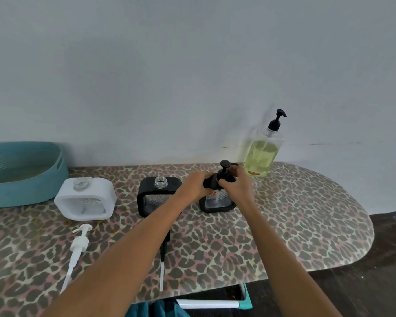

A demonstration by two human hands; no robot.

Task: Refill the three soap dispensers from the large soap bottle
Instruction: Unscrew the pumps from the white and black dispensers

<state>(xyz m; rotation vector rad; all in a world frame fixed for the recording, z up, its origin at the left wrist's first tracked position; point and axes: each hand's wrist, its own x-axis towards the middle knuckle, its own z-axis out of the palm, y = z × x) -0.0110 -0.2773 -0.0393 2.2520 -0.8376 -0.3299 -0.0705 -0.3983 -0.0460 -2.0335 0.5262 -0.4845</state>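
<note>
I see a big soap bottle (261, 156), yellow inside, on a leopard-spot table (306, 213). Left of it: the nearest black dispenser (216, 210), the next black dispenser (144, 193), a white dispenser (101, 186), a blue-green basket (32, 184).

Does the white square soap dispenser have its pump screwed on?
No: the white square soap dispenser shows a bare open neck, and a white plastic pump lies on the leopard-print table before it.

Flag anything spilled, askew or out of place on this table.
No spill or damage shows. Two pumps lie loose on the table: the white pump before the white dispenser, a black pump partly under the left forearm.
</note>
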